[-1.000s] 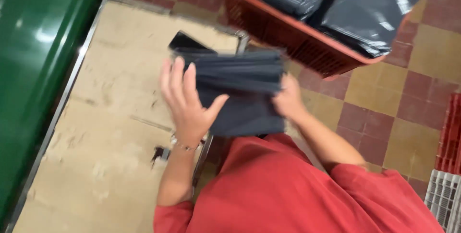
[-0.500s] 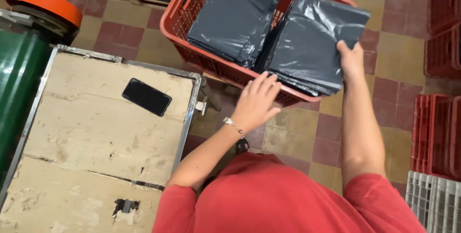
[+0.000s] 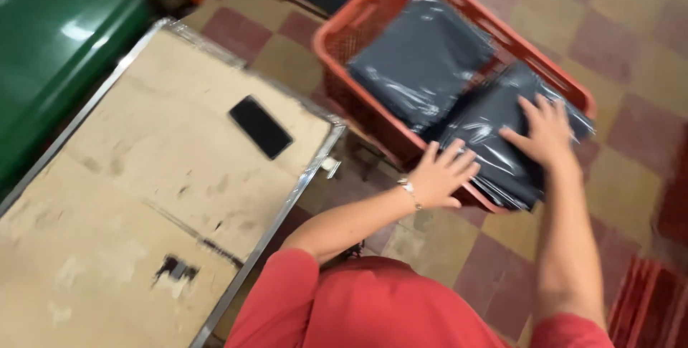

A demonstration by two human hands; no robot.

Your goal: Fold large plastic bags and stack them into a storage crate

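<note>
My left hand (image 3: 442, 173) and right hand (image 3: 546, 131) lie flat, fingers spread, grip released, on the dark bagged stack (image 3: 494, 140) inside the red crate (image 3: 373, 115), beside another stack (image 3: 419, 61).

2 stacks of dark plastic-wrapped packages (image 3: 459, 97) in red crate (image 3: 358, 25)

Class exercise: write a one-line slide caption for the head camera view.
Both hands, left and right, press flat on a dark plastic-wrapped bundle in a red crate beside a worn table.
</note>
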